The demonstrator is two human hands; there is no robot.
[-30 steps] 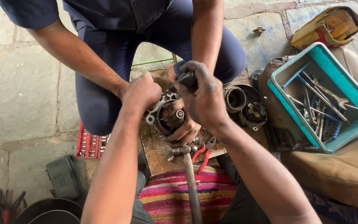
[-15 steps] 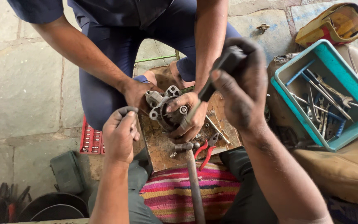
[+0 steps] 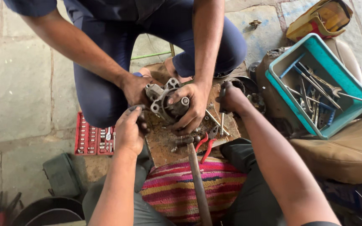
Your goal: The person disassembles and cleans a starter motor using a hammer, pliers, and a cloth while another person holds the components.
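A grey metal engine part (image 3: 167,101) rests on a worn wooden board (image 3: 164,144). A person squatting opposite steadies it with both hands (image 3: 191,106). My left hand (image 3: 128,130) is at the board's left edge, just left of the part, with its fingers closed around a small dark metal piece (image 3: 135,109). My right hand (image 3: 232,99) is at the board's right side, apart from the part, closed on a dark tool handle (image 3: 223,90). How the tool ends is hidden.
Red-handled pliers (image 3: 206,145) and bolts lie on the board, and a metal pipe (image 3: 197,184) runs toward me over a striped mat (image 3: 172,188). A teal tray (image 3: 281,90) of wrenches sits right, on a brown seat (image 3: 348,146). A red socket set (image 3: 92,140) lies left.
Both my hands left the engine part. My right hand rose with the dark tool, then dropped to the board's right side. My left hand drew back to the board's left edge.
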